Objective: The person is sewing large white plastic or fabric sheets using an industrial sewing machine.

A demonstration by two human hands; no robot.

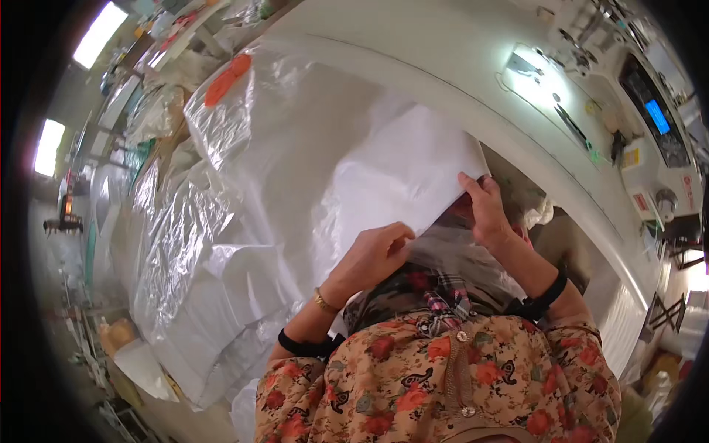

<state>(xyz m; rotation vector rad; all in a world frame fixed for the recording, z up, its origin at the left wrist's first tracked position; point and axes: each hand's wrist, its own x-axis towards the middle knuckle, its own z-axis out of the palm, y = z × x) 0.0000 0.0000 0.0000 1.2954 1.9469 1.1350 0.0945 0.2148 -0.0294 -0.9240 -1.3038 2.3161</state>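
Currently left hand (373,255) and right hand (484,207) both pinch white sheet (384,170) edge; clear plastic bag (221,184) lies beside, sheet not yet inside.

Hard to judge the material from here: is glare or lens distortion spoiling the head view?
Head view: strong sheen on the clear plastic sheeting; the white sheet in the left hand and right hand is nearly blown out; the lamp on the white table flares; straight edges bow toward the dark rim.
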